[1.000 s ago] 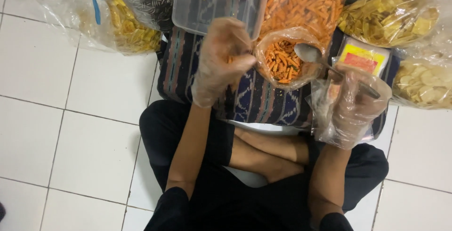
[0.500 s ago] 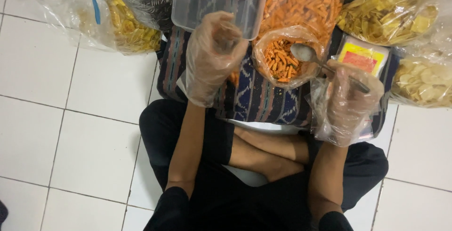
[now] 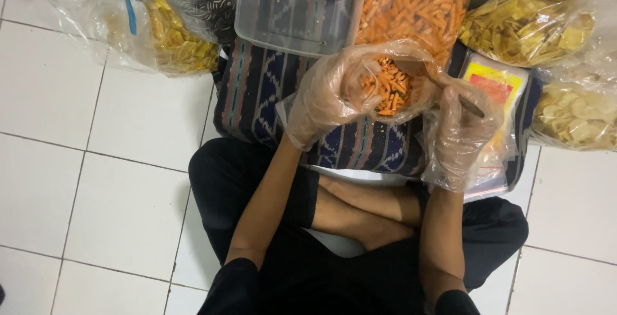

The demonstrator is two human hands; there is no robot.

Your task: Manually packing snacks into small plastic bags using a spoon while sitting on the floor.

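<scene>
Seen from above, a person sits cross-legged on a white tiled floor, both hands in loose clear plastic gloves. The left hand cups the near side of a small clear bag of orange snack sticks, its fingers curled around the plastic and holding it up over a dark patterned cushion. The right hand closes around the handle of a metal spoon; only a short dark stretch of handle shows, and the bowl of the spoon is hidden behind the bag's rim. The crumpled glove makes the right fingers hard to separate, but they are wrapped narrowly on the handle. Behind the small bag lies a large bag of the same orange sticks, cut off at the top edge, beside a clear plastic tray with a few sticks in its far corner. At far left sits a bag of yellow chips; at right, two more bags of pale chips, partly cut off. A stack of flat packets with a yellow and red label lies under the right hand.
</scene>
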